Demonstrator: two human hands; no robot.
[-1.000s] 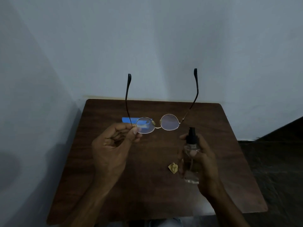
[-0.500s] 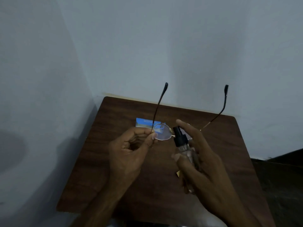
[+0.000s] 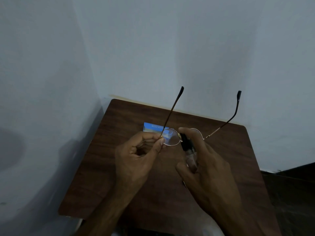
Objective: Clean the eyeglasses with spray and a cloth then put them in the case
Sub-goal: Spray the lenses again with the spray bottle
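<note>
Left hand [image 3: 136,160] pinches eyeglasses [image 3: 172,138] at the hinge, above tabletop [image 3: 105,167]; both temples point away, toward wall. Right hand [image 3: 209,169] grips spray bottle [image 3: 190,154], nozzle just beside the lens.

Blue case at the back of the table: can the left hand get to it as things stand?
Probably not yet. The left hand is pinching the eyeglasses by the hinge, so its fingers are taken. The blue case lies just beyond it on the table, nothing between; free the hand first.
</note>
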